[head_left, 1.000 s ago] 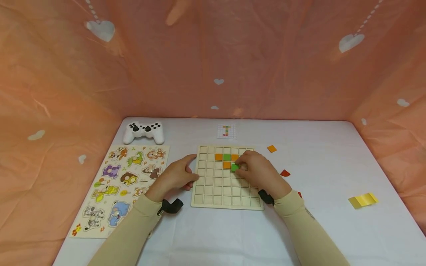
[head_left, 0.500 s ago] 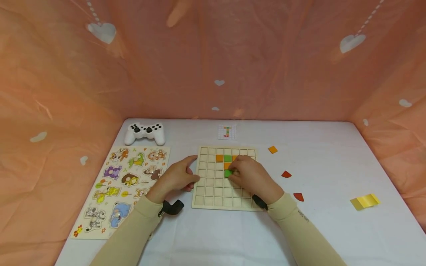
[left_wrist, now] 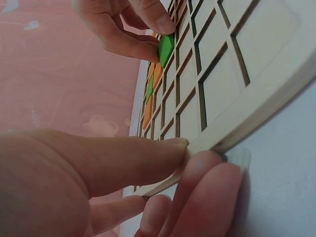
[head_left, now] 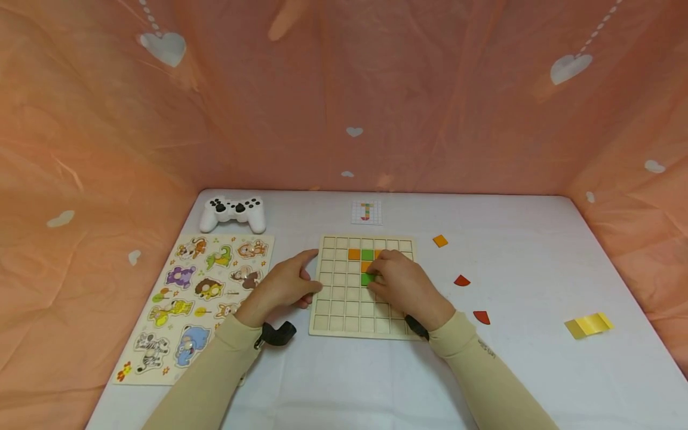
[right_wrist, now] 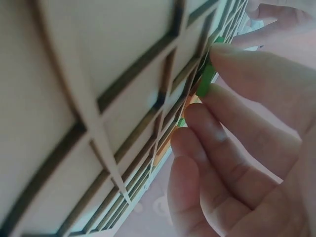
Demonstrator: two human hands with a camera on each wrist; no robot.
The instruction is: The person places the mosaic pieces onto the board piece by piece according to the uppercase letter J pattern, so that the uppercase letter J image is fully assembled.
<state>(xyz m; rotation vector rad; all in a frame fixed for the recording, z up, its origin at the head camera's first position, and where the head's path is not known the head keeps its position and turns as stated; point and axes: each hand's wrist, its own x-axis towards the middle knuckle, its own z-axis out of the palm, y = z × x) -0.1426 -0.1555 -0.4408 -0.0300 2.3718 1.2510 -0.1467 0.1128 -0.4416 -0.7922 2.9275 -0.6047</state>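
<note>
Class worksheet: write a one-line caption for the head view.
The right hand pinches a green tile at the grid board while the left hand grips its edge.

Behind my left hand (head_left: 282, 283), the long beige left sleeve (head_left: 215, 364) ends at the wrist beside 1 curved black wrist camera (head_left: 278, 334). Behind my right hand (head_left: 407, 285), the matching right sleeve (head_left: 489, 376) carries small dark lettering (head_left: 487, 349); 1 black camera (head_left: 416, 327) shows beside that wrist.
</note>
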